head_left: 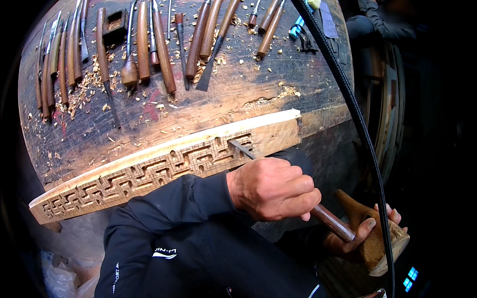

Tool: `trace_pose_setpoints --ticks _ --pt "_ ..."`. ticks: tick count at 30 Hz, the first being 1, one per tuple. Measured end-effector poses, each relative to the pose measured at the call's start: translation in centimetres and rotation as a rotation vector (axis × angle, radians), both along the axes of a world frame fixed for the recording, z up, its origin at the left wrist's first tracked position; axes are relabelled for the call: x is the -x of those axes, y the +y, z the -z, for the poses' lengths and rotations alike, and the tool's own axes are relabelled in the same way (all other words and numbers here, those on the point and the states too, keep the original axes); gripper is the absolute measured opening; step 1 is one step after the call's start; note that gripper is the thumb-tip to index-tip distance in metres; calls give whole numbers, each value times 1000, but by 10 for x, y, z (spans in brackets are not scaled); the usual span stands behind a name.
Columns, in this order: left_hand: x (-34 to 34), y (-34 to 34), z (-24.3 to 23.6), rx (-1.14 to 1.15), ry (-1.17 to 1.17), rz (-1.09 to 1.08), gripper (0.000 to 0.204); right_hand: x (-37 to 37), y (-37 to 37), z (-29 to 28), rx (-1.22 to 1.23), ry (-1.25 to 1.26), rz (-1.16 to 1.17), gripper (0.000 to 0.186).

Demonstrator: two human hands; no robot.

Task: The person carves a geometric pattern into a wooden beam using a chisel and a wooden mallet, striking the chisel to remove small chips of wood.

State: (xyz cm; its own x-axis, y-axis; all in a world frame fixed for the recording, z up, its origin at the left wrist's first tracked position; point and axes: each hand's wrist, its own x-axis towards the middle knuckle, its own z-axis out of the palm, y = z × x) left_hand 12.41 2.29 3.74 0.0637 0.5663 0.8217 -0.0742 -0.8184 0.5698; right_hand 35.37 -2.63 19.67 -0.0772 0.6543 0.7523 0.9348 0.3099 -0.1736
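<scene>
Your left hand (273,188) wrapped tight round chisel (293,193), tip in fret pattern near right end of wood strip (164,166) on bench edge. Right hand (365,236) closed on mallet (375,236) — low, off to the side. Most of the pattern looks cut; right end left, imo.

A dark, scarred wooden workbench (238,94) carries a row of wooden-handled carving tools (149,44) laid side by side along its far edge, with pale wood shavings (84,89) scattered among them. A small dark square block (114,26) sits between the handles. A blue clip-like object (298,27) lies near the bench's far right corner. A black braided cable (355,114) curves down the right side. Crumpled plastic bags (64,278) lie at lower left.
</scene>
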Motion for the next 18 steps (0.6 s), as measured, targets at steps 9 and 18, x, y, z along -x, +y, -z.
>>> trace_pose_setpoints --ticks 9,18 --pt "0 0 -2 -1 5 -55 36 11 5 3 -25 18 9 83" --pt "-11 8 -4 45 -105 -138 35 16 12 11 -82 -15 -39 68"
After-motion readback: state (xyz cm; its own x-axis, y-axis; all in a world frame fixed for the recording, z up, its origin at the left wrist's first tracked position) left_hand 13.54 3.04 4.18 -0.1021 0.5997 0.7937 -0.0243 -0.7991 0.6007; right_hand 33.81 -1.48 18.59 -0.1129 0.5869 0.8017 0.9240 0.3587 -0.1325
